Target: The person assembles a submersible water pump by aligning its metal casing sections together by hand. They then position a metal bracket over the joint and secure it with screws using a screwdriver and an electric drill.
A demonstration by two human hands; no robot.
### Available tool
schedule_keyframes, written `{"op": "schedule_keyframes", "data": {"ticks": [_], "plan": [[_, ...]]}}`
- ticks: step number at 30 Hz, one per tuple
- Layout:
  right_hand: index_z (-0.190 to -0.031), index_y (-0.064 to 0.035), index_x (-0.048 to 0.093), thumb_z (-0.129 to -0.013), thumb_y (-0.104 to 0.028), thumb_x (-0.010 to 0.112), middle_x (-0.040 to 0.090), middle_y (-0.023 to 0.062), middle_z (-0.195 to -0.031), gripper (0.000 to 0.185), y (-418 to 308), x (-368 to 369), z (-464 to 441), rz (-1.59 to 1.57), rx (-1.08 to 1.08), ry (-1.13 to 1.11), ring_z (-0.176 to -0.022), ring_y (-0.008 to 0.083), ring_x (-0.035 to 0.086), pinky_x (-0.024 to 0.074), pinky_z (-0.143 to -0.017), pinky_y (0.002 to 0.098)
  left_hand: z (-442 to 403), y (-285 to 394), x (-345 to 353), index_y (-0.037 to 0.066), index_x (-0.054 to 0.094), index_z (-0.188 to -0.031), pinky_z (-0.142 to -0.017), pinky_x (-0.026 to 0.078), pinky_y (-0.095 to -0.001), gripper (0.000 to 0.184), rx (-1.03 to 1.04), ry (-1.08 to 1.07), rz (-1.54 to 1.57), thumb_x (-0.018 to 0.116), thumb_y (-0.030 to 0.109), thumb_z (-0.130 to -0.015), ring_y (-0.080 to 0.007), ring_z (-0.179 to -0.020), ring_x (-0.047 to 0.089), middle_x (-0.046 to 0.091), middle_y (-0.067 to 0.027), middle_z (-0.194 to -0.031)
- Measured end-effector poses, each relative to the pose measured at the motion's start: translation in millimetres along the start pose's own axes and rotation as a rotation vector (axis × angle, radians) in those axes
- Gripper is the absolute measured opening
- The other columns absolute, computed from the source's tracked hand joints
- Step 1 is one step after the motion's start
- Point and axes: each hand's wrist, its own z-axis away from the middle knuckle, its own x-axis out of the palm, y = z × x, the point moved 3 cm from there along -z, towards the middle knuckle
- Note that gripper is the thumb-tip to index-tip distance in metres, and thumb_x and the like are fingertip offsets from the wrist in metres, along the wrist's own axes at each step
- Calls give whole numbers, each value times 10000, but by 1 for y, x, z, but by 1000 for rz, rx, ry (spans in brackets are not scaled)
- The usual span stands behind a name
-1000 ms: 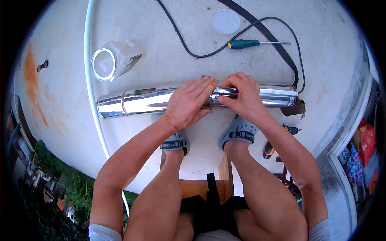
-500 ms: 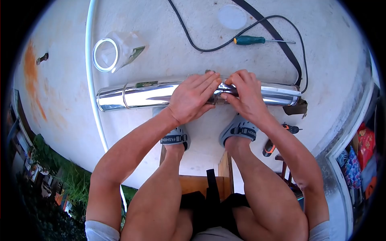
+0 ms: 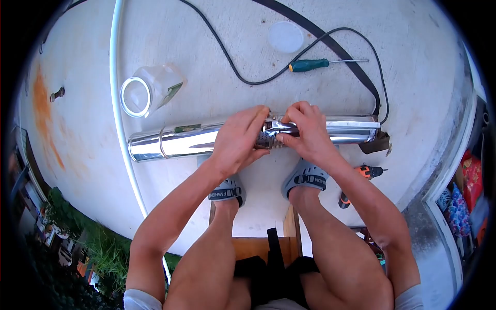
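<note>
A long, shiny metal tube lies crosswise on the floor before my feet. My left hand is wrapped over its middle, thumb on the near side and fingers on the far side. Just right of that, my right hand pinches a small shiny metal part with a dark section, held against the tube between thumb and fingers. Its exact kind cannot be made out. Beneath it shows a dark, ribbed stretch of the tube. A dark strap and cable meet the tube's right end, near a brown flap.
Beyond the tube lie a green-handled screwdriver, a clear round lid and a black cable. A clear jar rests on its side at left, beside a white pipe. An orange-black power drill lies near my right forearm.
The view has tilted, so the floor items sit differently in the picture. My hands are slightly farther apart, and more of the shiny part in my right hand shows.
</note>
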Motion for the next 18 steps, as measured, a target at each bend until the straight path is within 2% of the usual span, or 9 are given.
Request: {"op": "schedule_keyframes", "data": {"ticks": [2, 6, 8, 12, 15, 17, 18], "plan": [[-1047, -113, 621, -737, -151, 866, 556, 71, -1146, 398, 1, 1, 1, -15, 5, -1, -1077, 314, 513, 375, -941, 444, 0, -3, -5, 35, 488, -1437, -1073, 449, -467, 986, -168, 13, -48, 917, 137, -555, -375, -1291, 544, 562, -172, -1417], [-1038, -110, 623, -741, -160, 861, 554, 70, -1140, 384, -1, -1, 1, -25, 14, -4, -1080, 315, 511, 371, -948, 441, -2, -6, -4, 57, 513, -1425, -1078, 442, -458, 982, -161, 0, 15, 922, 111, -535, -365, -1283, 545, 573, -154, -1393], [-1039, -139, 628, -750, -198, 858, 563, 60, -1124, 374, -1, -1, 0, -21, 23, -7, -1082, 301, 510, 371, -929, 451, -6, -3, 0, 53, 550, -1399, -1076, 442, -452, 931, -31, -47, 27, 917, 115, -545, -355, -1275, 553, 582, -139, -1396], [-1042, -131, 627, -753, -193, 856, 563, 66, -1116, 374, 0, -1, 0, -27, 16, 7, -1090, 307, 508, 363, -938, 453, -4, -2, 2, 53, 586, -1372, -1067, 448, -450, 875, -37, -13, 15, 908, 116, -561, -346, -1267, 562, 596, -122, -1391], [-1054, -116, 633, -775, -177, 839, 566, 85, -1116, 352, 3, -5, -1, -33, 22, -23, -1072, 319, 524, 394, -932, 461, -4, -3, 0, 47, 592, -1369, -1061, 453, -453, 855, -31, -9, 22, 901, 121, -576, -342, -1258, 572, 608, -119, -1384], [-1026, -99, 655, -790, -166, 816, 582, 93, -1082, 294, 11, -9, -3, -45, -93, -5, -1024, 325, 560, 458, -901, 456, -4, -2, 1, 46, 590, -1372, -1058, 456, -454, 851, -35, -26, 19, 900, 136, -585, -340, -1261, 573, 611, -114, -1389], [-1026, -99, 655, -790, -166, 816, 582, 93, -1082, 294, 15, -13, -5, -45, -90, -2, -1024, 325, 560, 458, -901, 456, -4, -3, 1, 46, 590, -1372, -1058, 456, -454, 851, -32, -29, 19, 900, 136, -585, -340, -1261, 573, 611, -114, -1389]]}}
